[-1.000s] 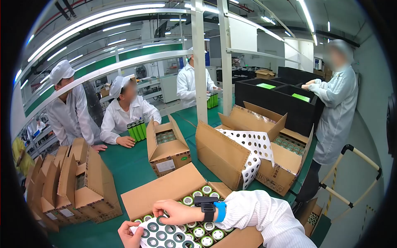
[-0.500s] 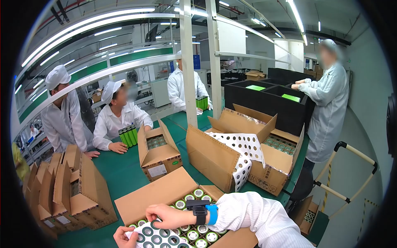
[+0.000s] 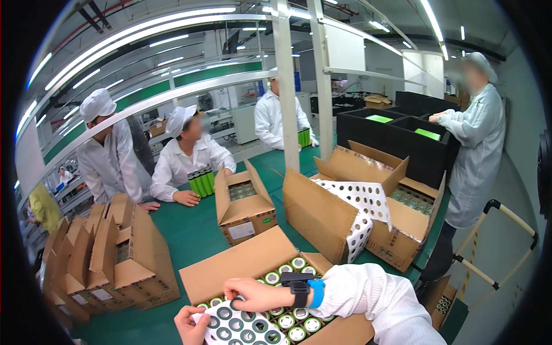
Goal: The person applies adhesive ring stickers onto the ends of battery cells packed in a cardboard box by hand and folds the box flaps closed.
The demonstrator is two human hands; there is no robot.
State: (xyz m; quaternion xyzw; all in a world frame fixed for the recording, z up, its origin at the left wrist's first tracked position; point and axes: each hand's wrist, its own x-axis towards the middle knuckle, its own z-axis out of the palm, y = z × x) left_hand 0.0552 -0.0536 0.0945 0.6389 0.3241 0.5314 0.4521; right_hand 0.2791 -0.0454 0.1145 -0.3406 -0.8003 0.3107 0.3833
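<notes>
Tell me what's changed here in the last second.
A hand of the far worker, raised earlier, has come down beside a green battery pack. Nearer, little visibly changed: the left hand still grips the white sheet, the right hand stays at one dark ring.

Inspected a broad, flat, matte green tabletop. Found nearest the camera a wide, open brown cardboard carton. Logged at the left a row of tall, open brown cardboard boxes, set close side by side. Noted at mid-table a small, open brown cardboard box, and to the right of it a cluster of larger, open brown cardboard boxes. Recorded just left of the small box a block of bright green cylinders, and farther left a co-worker's bare hand resting flat. Could not confirm tabletop contact for a black partitioned crate at the far right.
</notes>
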